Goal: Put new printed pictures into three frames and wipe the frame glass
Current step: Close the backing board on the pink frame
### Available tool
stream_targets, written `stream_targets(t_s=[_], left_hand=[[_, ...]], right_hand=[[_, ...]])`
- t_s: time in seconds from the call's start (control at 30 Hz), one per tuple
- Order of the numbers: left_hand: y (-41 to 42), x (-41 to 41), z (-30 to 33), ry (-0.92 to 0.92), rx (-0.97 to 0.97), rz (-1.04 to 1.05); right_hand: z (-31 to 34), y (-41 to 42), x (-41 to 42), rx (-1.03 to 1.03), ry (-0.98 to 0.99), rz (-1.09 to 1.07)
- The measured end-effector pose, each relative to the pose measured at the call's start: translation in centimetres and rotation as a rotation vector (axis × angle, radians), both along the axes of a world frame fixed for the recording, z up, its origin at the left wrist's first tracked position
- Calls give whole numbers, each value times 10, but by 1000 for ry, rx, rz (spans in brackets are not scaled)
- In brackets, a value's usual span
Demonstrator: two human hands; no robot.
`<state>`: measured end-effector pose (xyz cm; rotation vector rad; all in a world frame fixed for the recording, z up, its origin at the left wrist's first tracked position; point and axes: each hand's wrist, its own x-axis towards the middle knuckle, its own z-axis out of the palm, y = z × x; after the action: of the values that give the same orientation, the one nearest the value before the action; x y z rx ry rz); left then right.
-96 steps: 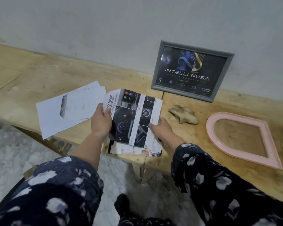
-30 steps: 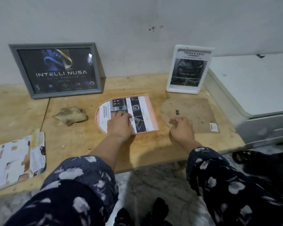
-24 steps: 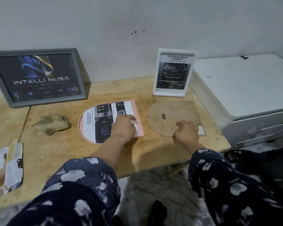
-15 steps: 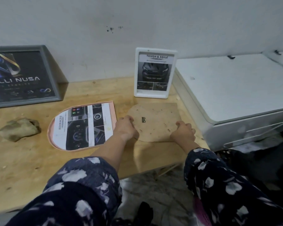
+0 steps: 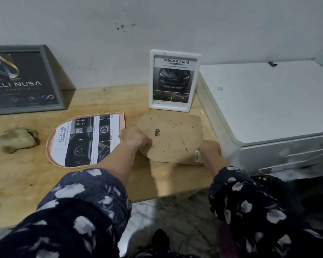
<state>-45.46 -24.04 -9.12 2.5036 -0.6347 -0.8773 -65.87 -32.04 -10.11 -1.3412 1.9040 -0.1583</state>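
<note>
Centrally, both hands grip a brown fibreboard backing panel [image 5: 175,138], arch-shaped with one straight edge, speckled, and carrying a small dark metal hanger clip near its middle. The left hand [image 5: 136,138] pinches the panel's rounded left edge, fingers curled closed around it; the right hand [image 5: 210,148] closes on the near right corner, beside a small white label. The panel's near edge appears raised slightly off the pale plywood surface [image 5: 35,175].

Just left of the left fingers lies the pink arch-shaped frame [image 5: 122,120], flat, with a glossy printed picture [image 5: 86,140] headed "ADVANCED" laid inside it. Beyond the fingers a white rectangular frame [image 5: 174,81] stands upright against the wall, showing a "TOUGH & AGILE" car print. Farther left, a grey rectangular frame [image 5: 22,81] leans on the wall with a dark print behind glass, and a crumpled tan cloth [image 5: 13,139] lies on the surface. Right of the right fingers stands a smooth white cabinet [image 5: 265,101].
</note>
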Motion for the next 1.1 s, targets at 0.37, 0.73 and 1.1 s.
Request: stream_targets(t_s=[0.37, 0.73, 1.1], left_hand=[[82, 81, 35, 81, -198, 112], [175, 152, 24, -52, -215, 219], [179, 178, -4, -132, -172, 141]], right_hand=[[29, 22, 89, -63, -491, 23], [22, 86, 173, -91, -426, 352], [6, 96, 190, -116, -411, 326]])
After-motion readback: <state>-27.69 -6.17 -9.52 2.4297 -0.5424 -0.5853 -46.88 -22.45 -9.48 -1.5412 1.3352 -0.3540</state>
